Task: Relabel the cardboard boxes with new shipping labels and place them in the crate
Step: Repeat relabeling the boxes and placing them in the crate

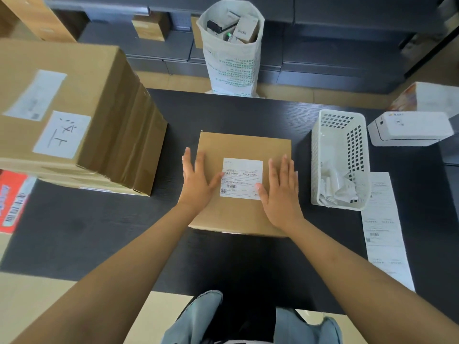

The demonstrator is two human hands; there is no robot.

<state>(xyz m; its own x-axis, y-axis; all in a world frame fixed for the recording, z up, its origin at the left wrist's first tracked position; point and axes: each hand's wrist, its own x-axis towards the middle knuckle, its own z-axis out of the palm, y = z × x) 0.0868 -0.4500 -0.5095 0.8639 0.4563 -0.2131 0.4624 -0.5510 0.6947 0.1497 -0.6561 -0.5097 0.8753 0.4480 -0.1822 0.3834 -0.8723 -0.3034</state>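
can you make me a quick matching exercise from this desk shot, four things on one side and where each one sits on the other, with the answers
Things:
1. shipping label
2. white basket
3. label printer
4. strip of labels

Places:
A. far right of the table, beyond the basket
B. on top of the small cardboard box, between the left hand and the right hand
C. flat on the table, trailing toward the near edge on the right
D. right of the small cardboard box, holding scraps of paper

Pairs: 1-B, 2-D, 3-A, 4-C

label (241, 178) print too small to read | big box (74, 115) cut off left | printer (409, 129) blurred | strip (385, 224) text unreadable
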